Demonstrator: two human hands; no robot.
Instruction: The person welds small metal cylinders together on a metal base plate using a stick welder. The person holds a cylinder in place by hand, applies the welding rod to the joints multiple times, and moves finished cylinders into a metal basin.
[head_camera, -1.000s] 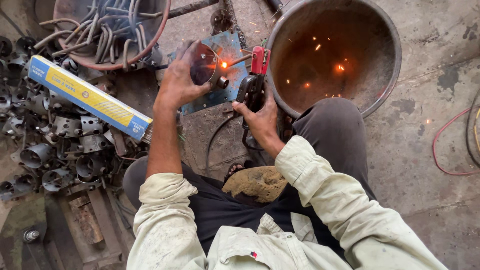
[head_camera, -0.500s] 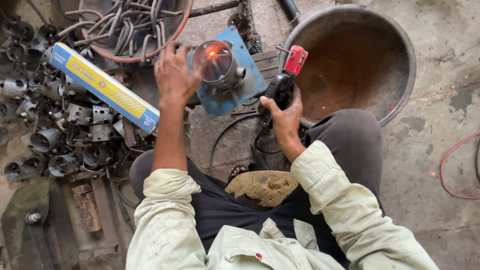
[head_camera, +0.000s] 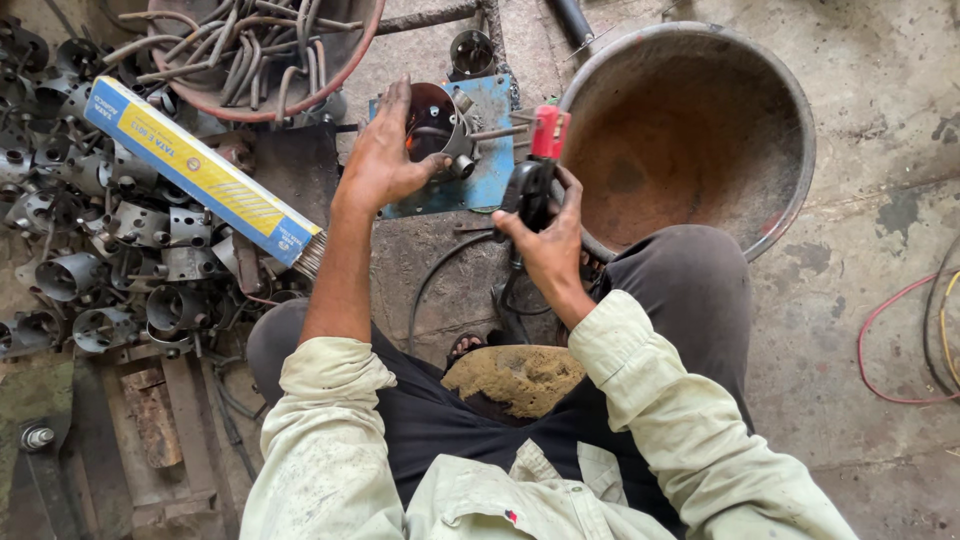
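My left hand (head_camera: 383, 157) grips the rim of a short metal cylinder part (head_camera: 437, 121) that rests on a blue metal plate (head_camera: 487, 178). My right hand (head_camera: 545, 237) is closed around the black handle of a welding electrode holder (head_camera: 535, 170) with a red head, held just right of the cylinder. A thin rod runs from the red head toward the part. No spark or glow shows at the tip.
A large rusty metal bowl (head_camera: 790, 120) stands at the right. A blue and yellow box of welding rods (head_camera: 200, 170) lies over a heap of similar cylinder parts (head_camera: 90, 270) at the left. A round tub of bent rods (head_camera: 250, 50) sits behind. Red cable (head_camera: 880, 350) lies on the floor.
The bright welding glow at the cylinder has gone out. My left hand has shifted its grip on the part's rim, and the view has drifted so everything sits lower.
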